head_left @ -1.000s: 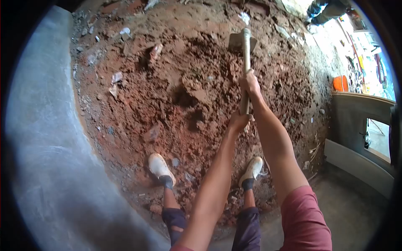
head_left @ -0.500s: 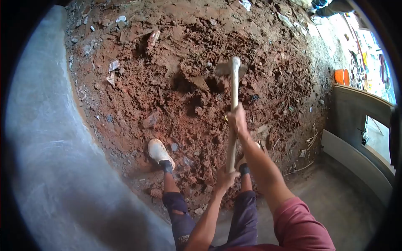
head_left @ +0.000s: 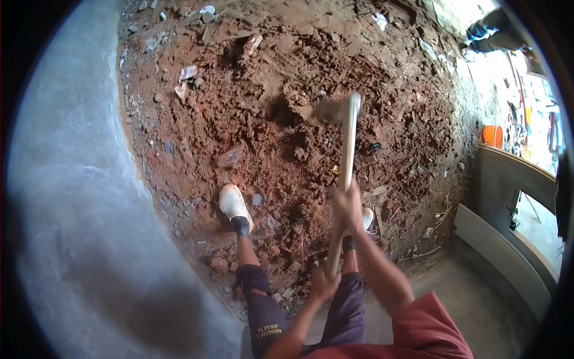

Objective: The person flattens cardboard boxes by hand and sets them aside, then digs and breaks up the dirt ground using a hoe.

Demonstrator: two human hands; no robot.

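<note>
A hoe [head_left: 350,143] with a pale wooden handle stretches away from me over reddish, broken soil [head_left: 269,155]. Its blade [head_left: 330,110] is blurred by motion, and I cannot tell whether it touches the ground. My right hand [head_left: 348,206] is wrapped round the middle of the handle. Close to the handle's near end, my left hand [head_left: 324,284] also grips it. Below the hands, my feet stand apart on the soil, the left one in a pale shoe [head_left: 234,203]; the handle and right arm partly cover the other leg.
A smooth grey concrete surface [head_left: 72,179] borders the soil on the left. At the right stand wooden boards [head_left: 508,173] and an orange bucket [head_left: 492,136]. Plastic scraps [head_left: 230,157] and stones lie in the dirt. Another person's legs [head_left: 499,36] show at the top right.
The hoe and both hands have come nearer my body, with the right hand now closer to the left one. The blade has become more blurred. The whole view has tilted slightly.
</note>
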